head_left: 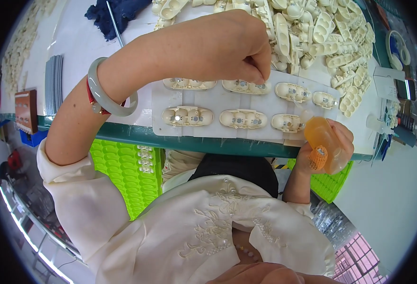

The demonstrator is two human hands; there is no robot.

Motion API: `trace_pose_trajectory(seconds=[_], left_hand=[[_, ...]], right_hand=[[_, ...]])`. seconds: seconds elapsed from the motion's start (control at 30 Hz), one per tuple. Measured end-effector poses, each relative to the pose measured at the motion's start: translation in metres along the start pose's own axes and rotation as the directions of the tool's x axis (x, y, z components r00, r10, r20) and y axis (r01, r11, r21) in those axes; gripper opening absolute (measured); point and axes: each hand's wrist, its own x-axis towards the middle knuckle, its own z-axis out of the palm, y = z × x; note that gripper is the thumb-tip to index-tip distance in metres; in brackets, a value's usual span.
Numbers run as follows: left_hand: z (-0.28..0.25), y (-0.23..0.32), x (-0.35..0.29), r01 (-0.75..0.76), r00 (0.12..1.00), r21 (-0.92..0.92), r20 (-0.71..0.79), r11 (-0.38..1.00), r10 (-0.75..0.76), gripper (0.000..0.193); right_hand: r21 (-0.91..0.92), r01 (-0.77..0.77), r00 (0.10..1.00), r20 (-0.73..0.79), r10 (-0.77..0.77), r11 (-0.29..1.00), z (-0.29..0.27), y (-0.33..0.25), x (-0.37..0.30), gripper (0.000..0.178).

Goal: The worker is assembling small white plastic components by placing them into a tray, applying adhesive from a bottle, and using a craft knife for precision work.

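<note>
My left hand (232, 47) reaches across a white board (170, 99), its fingertips pinched together just above a cream oval plastic shell (244, 86) in the far row. Whatever the pinch may hold is hidden. In my right hand (343, 137) is an amber translucent squeeze bottle (326, 135), tilted so that its pale nozzle (307, 114) points at the shells near the board's right end. An orange dotted finger cot (318, 157) covers a digit of that hand. Several like shells with round hollows and small metal discs stand in two rows, among them a front left shell (187, 116).
A big heap of loose cream shells (322, 35) lies behind the board. Dark blue cloth (118, 16) and a thin metal rod (115, 22) are at the far left, beyond a grey strip stack (54, 85). A lime-green tray (118, 165) sits below the green table edge (133, 131).
</note>
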Motion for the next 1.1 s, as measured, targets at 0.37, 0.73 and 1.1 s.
trace_pose_trajectory(seconds=[0.37,0.73,1.1], left_hand=[[-0.009,0.002,0.008,-0.116,0.987,0.024,0.117,0.993,0.112,0.011],[-0.012,0.005,0.012,-0.101,0.983,0.044,0.156,0.994,0.093,0.013],[-0.014,0.001,0.018,-0.104,0.974,0.031,0.207,0.994,0.095,0.015]], right_hand=[[0.071,-0.004,1.0,-0.011,0.005,0.997,0.0,-0.001,0.001,0.03],[0.057,0.005,0.999,0.035,-0.007,0.998,-0.003,0.001,0.002,0.033],[0.076,-0.008,1.0,0.003,0.007,0.997,-0.001,0.001,0.001,0.034]])
